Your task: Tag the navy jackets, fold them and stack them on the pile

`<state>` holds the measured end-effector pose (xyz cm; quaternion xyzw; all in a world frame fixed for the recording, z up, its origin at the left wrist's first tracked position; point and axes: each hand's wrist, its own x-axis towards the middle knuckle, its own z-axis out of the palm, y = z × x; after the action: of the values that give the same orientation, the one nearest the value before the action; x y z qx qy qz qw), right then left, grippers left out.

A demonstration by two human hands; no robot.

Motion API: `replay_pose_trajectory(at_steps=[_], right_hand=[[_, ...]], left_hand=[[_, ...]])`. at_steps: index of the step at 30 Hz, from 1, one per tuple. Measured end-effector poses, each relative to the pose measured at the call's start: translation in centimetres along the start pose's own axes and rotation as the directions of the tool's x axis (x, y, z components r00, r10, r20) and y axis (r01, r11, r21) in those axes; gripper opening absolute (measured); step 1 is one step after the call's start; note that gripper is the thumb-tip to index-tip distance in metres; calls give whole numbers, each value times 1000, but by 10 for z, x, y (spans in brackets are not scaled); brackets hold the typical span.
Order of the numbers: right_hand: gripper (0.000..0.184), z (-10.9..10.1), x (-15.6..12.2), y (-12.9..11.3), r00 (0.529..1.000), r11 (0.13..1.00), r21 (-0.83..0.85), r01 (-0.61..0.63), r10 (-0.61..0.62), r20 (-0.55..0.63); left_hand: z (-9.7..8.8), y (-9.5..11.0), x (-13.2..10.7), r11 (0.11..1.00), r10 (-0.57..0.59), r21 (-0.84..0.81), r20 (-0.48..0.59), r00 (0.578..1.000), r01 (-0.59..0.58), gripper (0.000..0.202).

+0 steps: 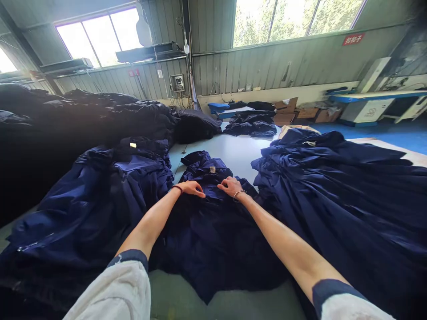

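A dark blue jacket (213,240) lies spread before me on the table, its hem pointing my way and a small pale label (212,170) showing near the collar. My left hand (194,188) pinches the cloth just left of that label, with fingers and thumb pressed together. On the other side my right hand (231,186) has its fingers curled onto the same jacket. A short gap separates the two hands. The exact folds between the fingertips are too small to make out.
Piled navy garments (133,186) lie to the left, and another spread pile (327,191) covers the right. Black garments are heaped (83,115) at far left. A folded stack (251,122) sits at the table's far end. Behind stand cardboard boxes (307,112) and a blue-edged workbench (370,100).
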<state>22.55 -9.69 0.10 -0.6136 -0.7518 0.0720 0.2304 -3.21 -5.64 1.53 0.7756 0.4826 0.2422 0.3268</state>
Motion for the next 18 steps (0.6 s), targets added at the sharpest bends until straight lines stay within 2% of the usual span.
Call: replay_pose_trajectory(at_steps=[2, 3, 5, 7, 10, 11, 13, 16, 18], right_hand=[[33, -4, -13, -12, 982, 999, 15, 33, -35, 184], [37, -7, -18, -17, 960, 998, 37, 44, -53, 276], [42, -11, -27, -22, 889, 995, 81, 51, -82, 450], [43, -16, -32, -23, 817, 994, 102, 32, -84, 570], [39, -27, -35, -16, 734, 988, 149, -45, -69, 676], [37, -31, -34, -14, 726, 980, 182, -76, -71, 685], [34, -41, -27, -9, 755, 969, 224, -102, -71, 652], [29, -57, -10, -5, 879, 985, 152, -82, -1, 477], [27, -66, 3, -5, 932, 993, 82, -84, 50, 359]], left_hand=[[-7, 1, -8, 989, -12, 149, 174, 985, -14, 18], [-12, 3, -10, 977, -18, 212, 195, 981, -24, 16], [-22, 6, -13, 934, -44, 356, 206, 978, -33, 8], [-32, 10, -13, 869, -83, 495, 191, 978, -23, 16], [-48, 14, -15, 788, -143, 615, 155, 977, 18, 27], [-52, 15, -15, 776, -160, 630, 142, 977, 35, 28], [-57, 16, -16, 743, -200, 665, 118, 973, 72, 29], [-55, 18, -15, 700, -255, 702, 70, 964, 134, 30], [-49, 19, -14, 677, -288, 713, 29, 957, 182, 29]])
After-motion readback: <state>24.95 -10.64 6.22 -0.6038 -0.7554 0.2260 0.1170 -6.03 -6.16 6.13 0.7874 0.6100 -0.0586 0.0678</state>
